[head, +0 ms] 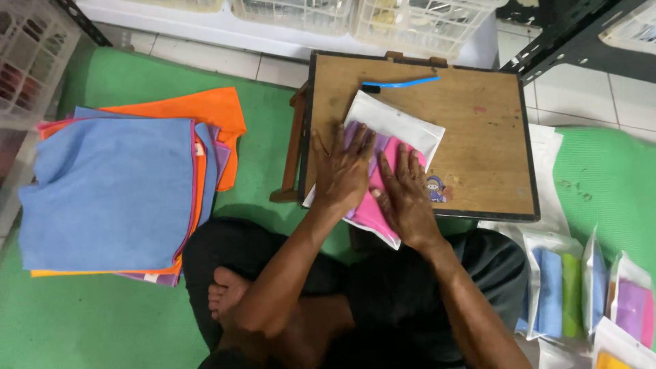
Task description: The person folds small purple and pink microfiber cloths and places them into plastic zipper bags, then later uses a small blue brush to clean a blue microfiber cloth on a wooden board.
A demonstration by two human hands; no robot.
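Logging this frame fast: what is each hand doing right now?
Left hand: open, flat, pressing on the clear pouch of folded cloths.
Right hand: open, flat on the same pouch, gripping nothing.

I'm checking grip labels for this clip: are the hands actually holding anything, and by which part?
Nothing is gripped. The left hand and right hand lie flat, palms down, on the near half of the clear pouch with pink cloth on the wooden board.

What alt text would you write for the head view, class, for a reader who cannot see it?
A seated person presses the left hand and right hand flat on a white pouch of pink cloth lying on a small wooden table. A stack of cloths lies to the left, filled pouches to the right.
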